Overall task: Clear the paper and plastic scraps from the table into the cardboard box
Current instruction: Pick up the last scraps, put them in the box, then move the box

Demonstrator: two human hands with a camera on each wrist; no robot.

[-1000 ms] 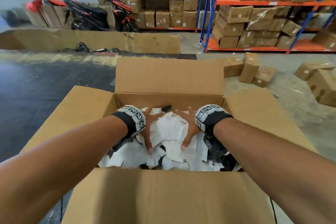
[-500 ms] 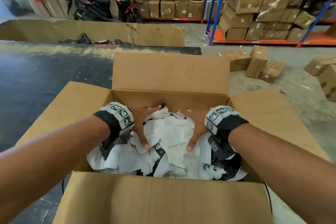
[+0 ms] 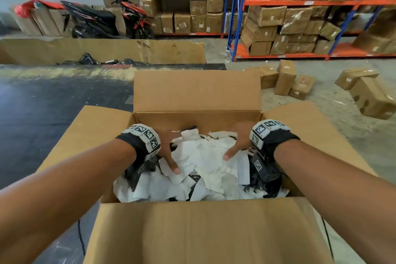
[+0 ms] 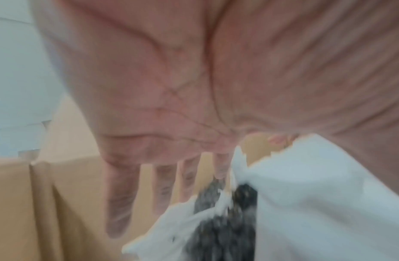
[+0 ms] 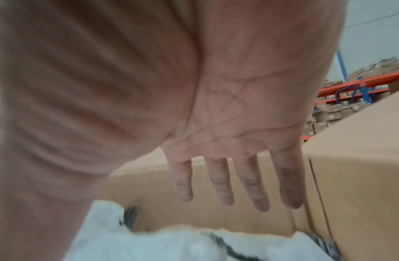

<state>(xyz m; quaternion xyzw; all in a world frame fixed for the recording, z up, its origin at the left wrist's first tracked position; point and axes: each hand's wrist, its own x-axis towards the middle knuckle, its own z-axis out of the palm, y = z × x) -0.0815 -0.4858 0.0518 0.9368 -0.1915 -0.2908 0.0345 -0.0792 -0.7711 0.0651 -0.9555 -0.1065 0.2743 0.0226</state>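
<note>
Warehouse floor, racking stacked with cartons behind, a motorbike parked at the wall. Cardboard box (image 3: 197, 92) stands flaps-out at the near edge of the dark table (image 3: 42, 118), loaded with white paper and black plastic scraps (image 3: 203, 169).

Left hand (image 3: 167, 150) and right hand (image 3: 237, 143) are inside the box, fingers straight and spread, palms down over the heap — holding nothing. Compared with a second ago the hands sit wider apart and the heap between them lies uncovered: the press looks finished, hands easing off.

Judgement: this load is delivered and tamped. Table stretch in view shows no loose scraps — the remainder, if any, lies out of frame.
</note>
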